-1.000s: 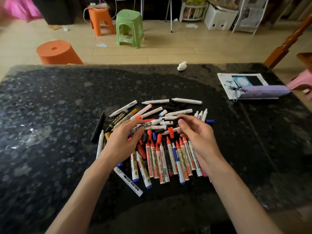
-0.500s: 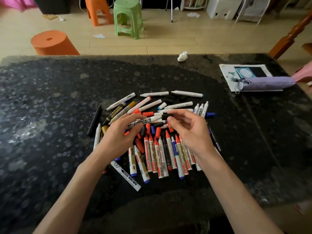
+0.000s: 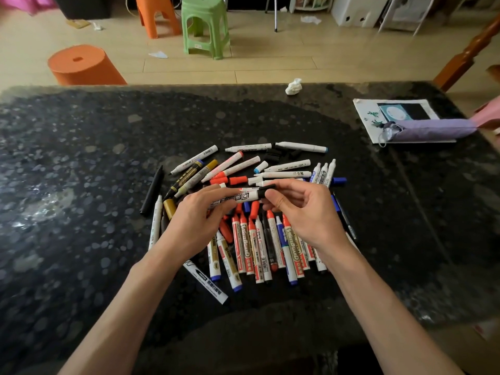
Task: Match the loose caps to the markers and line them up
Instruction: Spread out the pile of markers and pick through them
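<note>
Tabletop [image 3: 81, 185]: marker [image 3: 243, 197] crosswise, black end right

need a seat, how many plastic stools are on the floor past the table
3: an orange stool and a green stool side by side at the back, a round orange stool nearer the table. A pink shape at the right edge may be another.

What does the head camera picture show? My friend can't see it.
A person's left hand holds a white plastic marker with black print while the right hand pinches a small black cap at its end. Below lies a heap of red, blue and black markers on a speckled black stone table.
</note>
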`<state>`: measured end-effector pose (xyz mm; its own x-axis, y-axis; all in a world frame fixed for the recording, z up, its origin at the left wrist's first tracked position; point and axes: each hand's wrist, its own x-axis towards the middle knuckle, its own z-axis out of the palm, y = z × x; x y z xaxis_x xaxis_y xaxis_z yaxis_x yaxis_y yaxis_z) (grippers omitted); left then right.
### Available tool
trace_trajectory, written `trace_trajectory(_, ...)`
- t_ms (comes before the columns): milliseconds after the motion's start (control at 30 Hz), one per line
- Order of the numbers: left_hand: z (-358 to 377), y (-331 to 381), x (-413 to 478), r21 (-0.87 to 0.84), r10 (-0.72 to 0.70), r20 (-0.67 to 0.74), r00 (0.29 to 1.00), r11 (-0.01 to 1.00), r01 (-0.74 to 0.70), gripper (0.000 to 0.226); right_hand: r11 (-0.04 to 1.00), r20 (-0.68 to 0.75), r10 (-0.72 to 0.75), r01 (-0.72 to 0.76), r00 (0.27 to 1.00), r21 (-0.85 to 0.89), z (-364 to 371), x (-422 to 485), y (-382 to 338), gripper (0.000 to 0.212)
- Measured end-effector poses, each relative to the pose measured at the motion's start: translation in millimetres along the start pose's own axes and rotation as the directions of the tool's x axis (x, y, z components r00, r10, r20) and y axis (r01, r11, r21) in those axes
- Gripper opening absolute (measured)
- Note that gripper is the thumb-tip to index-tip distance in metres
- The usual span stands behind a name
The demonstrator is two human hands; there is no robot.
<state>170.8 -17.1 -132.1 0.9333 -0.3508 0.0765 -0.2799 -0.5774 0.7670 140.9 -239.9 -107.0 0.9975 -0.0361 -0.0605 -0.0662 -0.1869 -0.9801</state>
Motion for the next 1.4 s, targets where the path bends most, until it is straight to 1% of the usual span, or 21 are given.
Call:
trace_trajectory(200, 2.0, 2.6, -2.2, 0.007, 0.018, -0.011, 1.000, 1.000, -0.018, 0.028, 0.999, -0.003, 0.005, -0.005, 1.000, 0.036, 3.2, -5.6, -1.6, 0.018)
trace_trajectory(300, 2.5, 5.5, -1.8, -0.017, 0.020, -0.004, 1.000, 1.000, -0.020, 0.029, 0.998, 0.003, 0.024, -0.024, 1.000, 0.055, 5.1, -6.7, -4.7, 0.014)
trace_trajectory(367, 3.7, 11.8, -1.1, -0.048, 0.012, 0.016, 1.000, 0.999, -0.011, 0.030, 0.995, -0.008, 0.056, -0.055, 0.998, 0.083, 8.7, -7.9, -6.9, 0.012)
trace_trajectory(533, 13.8, 30.3, 1.0, -0.133, 0.023, 0.044, 0.999, 0.991, -0.016, 0.030, 0.973, -0.036, 0.168, -0.160, 0.985, 0.165, 18.1, -13.9, -5.4, 0.019)
trace_trajectory(667, 20.3, 36.3, 0.2, -0.094, 0.037, 0.043, 0.998, 0.995, -0.033, 0.044, 0.934, -0.054, 0.243, -0.219, 0.968, 0.283, 2.1, -16.7, 0.9, 0.020)
trace_trajectory(733, 21.0, 37.5, 0.0, -0.078, 0.052, 0.027, 0.998, 0.996, -0.050, 0.045, 0.917, -0.083, 0.285, -0.246, 0.955, 0.313, -19.1, -16.8, 6.0, 0.020)
trace_trajectory(767, 21.7, 38.0, -0.2, -0.073, 0.056, 0.028, 0.998, 0.996, -0.054, 0.042, 0.928, -0.106, 0.291, -0.253, 0.951, 0.275, -31.6, -17.8, 8.6, 0.020)
trace_trajectory(800, 23.1, 38.3, -0.5, -0.064, 0.060, 0.037, 0.998, 0.996, -0.058, 0.039, 0.954, -0.150, 0.271, -0.245, 0.951, 0.171, -46.0, -18.2, 13.9, 0.019)
trace_trajectory(833, 24.9, 39.4, -1.0, -0.055, 0.066, 0.047, 0.997, 0.996, -0.063, 0.037, 0.974, -0.210, 0.228, -0.226, 0.951, 0.031, -60.9, -19.0, 19.9, 0.016)
trace_trajectory(867, 27.1, 40.4, -1.2, -0.047, 0.070, 0.058, 0.996, 0.997, -0.068, 0.035, 0.970, -0.277, 0.178, -0.216, 0.944, -0.112, -76.2, -19.4, 27.1, 0.014)
trace_trajectory(933, 31.7, 44.1, -1.3, -0.039, 0.078, 0.070, 0.995, 0.996, -0.075, 0.033, 0.894, -0.401, 0.114, -0.270, 0.909, -0.359, -105.2, -19.9, 40.1, 0.020)
trace_trajectory(967, 34.1, 46.3, -0.9, -0.035, 0.083, 0.070, 0.994, 0.996, -0.080, 0.033, 0.836, -0.442, 0.102, -0.318, 0.891, -0.448, -118.8, -20.3, 46.4, 0.024)
trace_trajectory(1033, 39.8, 51.4, 0.7, -0.029, 0.094, 0.065, 0.993, 0.995, -0.093, 0.031, 0.722, -0.477, 0.093, -0.389, 0.874, -0.572, -141.3, -22.6, 57.9, 0.025)
trace_trajectory(1133, 50.9, 59.8, 3.9, -0.031, 0.102, 0.068, 0.992, 0.994, -0.100, 0.030, 0.573, -0.517, 0.101, -0.475, 0.850, -0.668, -161.1, -27.0, 72.1, 0.026)
trace_trajectory(1200, 59.8, 63.5, 6.6, -0.035, 0.102, 0.068, 0.992, 0.994, -0.100, 0.029, 0.513, -0.525, 0.099, -0.496, 0.845, -0.701, -167.0, -29.1, 77.8, 0.027)
trace_trajectory(1400, 77.0, 62.6, 16.4, 0.024, 0.036, 0.045, 0.998, 0.999, -0.037, 0.031, 0.466, -0.524, 0.098, -0.505, 0.846, -0.727, -175.3, -27.9, 86.4, 0.026)
